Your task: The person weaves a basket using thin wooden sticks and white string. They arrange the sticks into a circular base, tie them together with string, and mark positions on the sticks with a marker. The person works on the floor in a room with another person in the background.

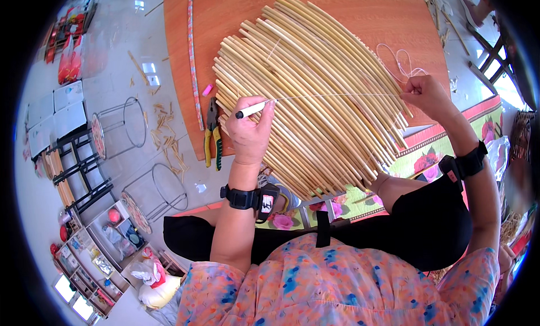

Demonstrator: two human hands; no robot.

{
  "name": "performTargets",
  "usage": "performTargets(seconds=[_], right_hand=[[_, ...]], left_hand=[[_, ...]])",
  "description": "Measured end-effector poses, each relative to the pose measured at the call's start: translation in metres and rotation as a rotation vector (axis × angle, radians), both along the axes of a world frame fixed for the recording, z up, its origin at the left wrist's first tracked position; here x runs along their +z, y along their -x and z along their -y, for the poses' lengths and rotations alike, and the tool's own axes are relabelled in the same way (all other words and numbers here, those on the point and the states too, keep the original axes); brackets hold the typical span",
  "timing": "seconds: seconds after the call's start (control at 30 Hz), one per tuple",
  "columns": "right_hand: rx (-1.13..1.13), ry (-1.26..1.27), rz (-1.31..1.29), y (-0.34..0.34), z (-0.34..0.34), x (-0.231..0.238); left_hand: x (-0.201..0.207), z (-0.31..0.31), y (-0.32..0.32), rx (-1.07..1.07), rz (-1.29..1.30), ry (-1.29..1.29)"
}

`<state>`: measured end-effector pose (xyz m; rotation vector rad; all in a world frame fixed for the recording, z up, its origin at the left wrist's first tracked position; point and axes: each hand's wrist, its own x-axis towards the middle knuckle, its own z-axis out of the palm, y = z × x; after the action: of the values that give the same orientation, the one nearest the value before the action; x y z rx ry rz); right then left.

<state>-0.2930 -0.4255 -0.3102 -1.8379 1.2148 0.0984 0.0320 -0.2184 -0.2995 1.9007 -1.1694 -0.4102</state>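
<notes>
A mat of many thin straw-coloured reed sticks [315, 95], laid side by side, covers much of the wooden table [382, 17] and overhangs its near edge. Closed round a white marker pen with a black end [253, 109], my left hand [250, 132] rests over the mat's left side. A thin white string [337, 94] runs taut across the sticks from near that hand. Its other end is pinched in my right hand [430, 98], at the mat's right edge. Beyond the right hand, loose string [399, 59] curls on the table.
Pliers with yellow-green handles [212, 136] lie left of the mat, near a pink cap-like piece [207, 90] and a long patterned strip [192, 56]. Stick offcuts [166, 132] litter the floor. Two round-topped stools [121, 126] lie tipped at left. A shelf unit [90, 258] holds assorted goods.
</notes>
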Motion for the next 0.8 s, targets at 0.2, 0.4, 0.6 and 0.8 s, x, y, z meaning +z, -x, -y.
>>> performTargets(seconds=[0.2,0.4,0.6,0.8], right_hand=[[-0.013,-0.010,0.024,0.000,0.000,-0.002],[-0.026,-0.040,0.003,-0.001,-0.001,0.001],[-0.029,-0.036,0.017,0.000,-0.001,-0.003],[-0.024,-0.038,0.006,0.001,0.000,-0.004]], left_hand=[[-0.004,0.001,0.000,-0.013,0.016,0.001],[-0.005,0.005,0.008,-0.029,-0.013,-0.017],[-0.006,0.008,0.010,-0.063,-0.004,-0.006],[-0.004,0.013,0.020,-0.100,-0.056,-0.001]])
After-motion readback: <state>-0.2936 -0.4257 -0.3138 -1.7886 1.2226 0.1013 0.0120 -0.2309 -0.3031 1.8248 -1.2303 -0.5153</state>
